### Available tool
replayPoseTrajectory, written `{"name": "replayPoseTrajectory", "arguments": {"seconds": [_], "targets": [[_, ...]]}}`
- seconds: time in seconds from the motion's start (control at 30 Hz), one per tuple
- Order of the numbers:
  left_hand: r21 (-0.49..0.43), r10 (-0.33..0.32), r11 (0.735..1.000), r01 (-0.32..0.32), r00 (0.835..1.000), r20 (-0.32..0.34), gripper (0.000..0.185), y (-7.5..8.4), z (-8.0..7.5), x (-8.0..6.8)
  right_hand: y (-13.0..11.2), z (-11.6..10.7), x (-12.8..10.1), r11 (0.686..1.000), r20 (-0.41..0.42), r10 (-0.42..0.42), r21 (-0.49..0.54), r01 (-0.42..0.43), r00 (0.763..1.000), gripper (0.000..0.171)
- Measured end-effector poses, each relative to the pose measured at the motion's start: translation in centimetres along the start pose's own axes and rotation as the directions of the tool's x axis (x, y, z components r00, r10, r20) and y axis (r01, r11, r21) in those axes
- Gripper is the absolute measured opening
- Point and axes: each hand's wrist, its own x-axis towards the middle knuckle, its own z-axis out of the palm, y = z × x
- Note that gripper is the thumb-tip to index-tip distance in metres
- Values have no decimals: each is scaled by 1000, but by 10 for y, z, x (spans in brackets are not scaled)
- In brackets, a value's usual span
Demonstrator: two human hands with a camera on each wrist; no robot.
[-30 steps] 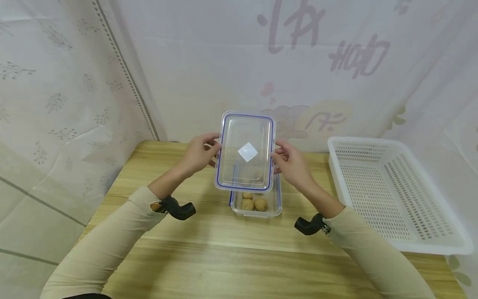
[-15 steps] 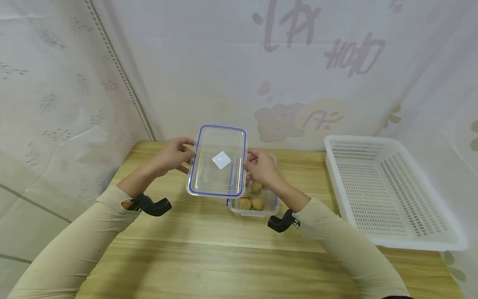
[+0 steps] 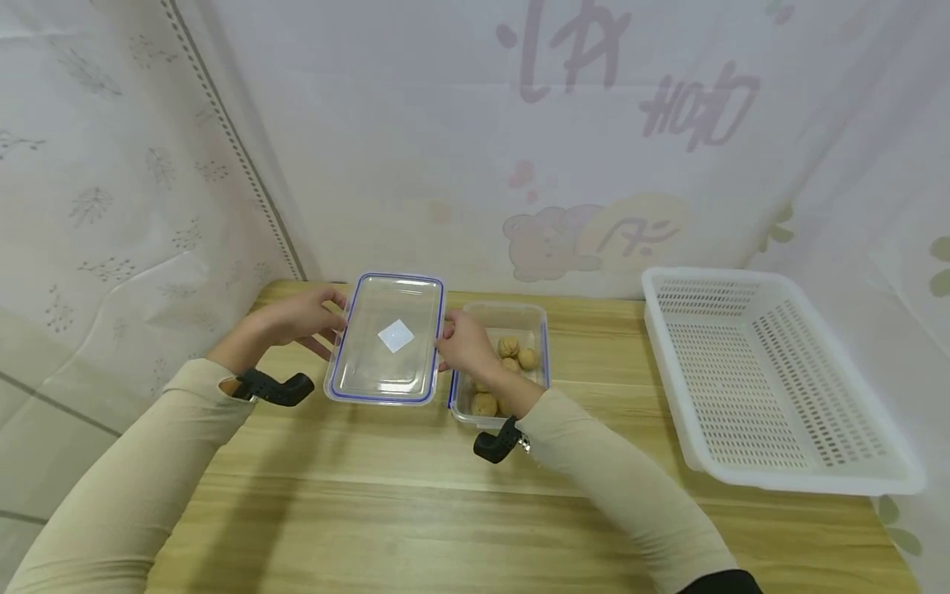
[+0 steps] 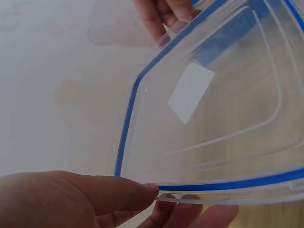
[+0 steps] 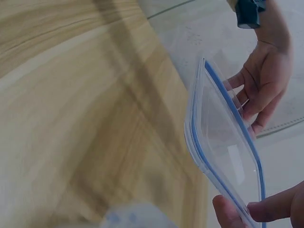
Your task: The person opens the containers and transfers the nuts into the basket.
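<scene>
Between my two hands is a clear plastic lid (image 3: 371, 363) with a blue seal line and a white diamond sticker (image 3: 396, 336). My left hand (image 3: 300, 322) pinches its left edge, thumb on top and fingers beneath, as the left wrist view shows. On the opposite edge, my right hand (image 3: 466, 342) pinches the lid between thumb and fingers. The lid is held above the table, left of a clear plastic container (image 3: 512, 312). Several walnuts (image 3: 508, 346) lie inside that container, partly hidden by my right hand and forearm.
A white perforated plastic basket (image 3: 690, 412) stands on the right of the wooden table (image 3: 416, 511). Printed cloth (image 3: 416, 148) hangs behind the table and along its sides. A black wrist camera (image 3: 499, 441) sits near the container's front edge.
Both hands have carried the lid left and lower, from over the container to beside it. More of the container and its walnuts now shows. The grip on both edges stays.
</scene>
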Motion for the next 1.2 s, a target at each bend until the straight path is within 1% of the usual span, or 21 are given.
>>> {"name": "replayPoseTrajectory", "arguments": {"seconds": [0.13, 0.23, 0.43, 0.5, 0.63, 0.7, 0.73, 0.87, 0.97, 1.03, 1.1, 1.2], "targets": [[14, -54, 998, 53, 998, 31, 38, -13, -6, 3, 3, 18, 5, 996, 0, 20, -82, -20, 1000, 52], [26, -87, 996, 86, 995, 51, 37, -24, -9, 6, 5, 29, 7, 985, 1, 41, -167, -40, 999, 57], [22, -112, 994, 111, 991, 68, 35, -41, -10, 14, 8, 43, 11, 969, -28, 76, -235, -81, 997, 61], [16, -117, 993, 116, 990, 74, 37, -46, -9, 16, 9, 47, 12, 959, -37, 76, -272, -84, 996, 55], [20, -131, 991, 130, 989, 64, 38, -52, -6, 19, 11, 56, 15, 929, -29, 49, -366, -56, 998, 31], [41, -143, 989, 141, 989, 47, 38, -55, -4, 21, 11, 60, 16, 913, -18, 51, -404, -54, 999, 27], [48, -151, 988, 149, 988, 42, 38, -57, -3, 22, 11, 62, 16, 901, -12, 58, -430, -58, 998, 27], [70, -183, 981, 180, 983, 31, 41, -61, 0, 25, 13, 69, 15, 855, -3, 106, -510, -93, 994, 49], [80, -185, 980, 182, 982, 33, 42, -63, 3, 28, 15, 72, 15, 831, -6, 130, -545, -112, 991, 51], [81, -185, 980, 182, 982, 32, 41, -64, 6, 30, 17, 74, 15, 822, -10, 140, -556, -122, 990, 48], [89, -186, 979, 183, 982, 23, 39, -65, 8, 32, 19, 74, 15, 818, -11, 147, -561, -128, 989, 49], [94, -205, 975, 203, 979, 9, 37, -66, 11, 34, 20, 76, 15, 820, -2, 159, -556, -133, 987, 53]]}}
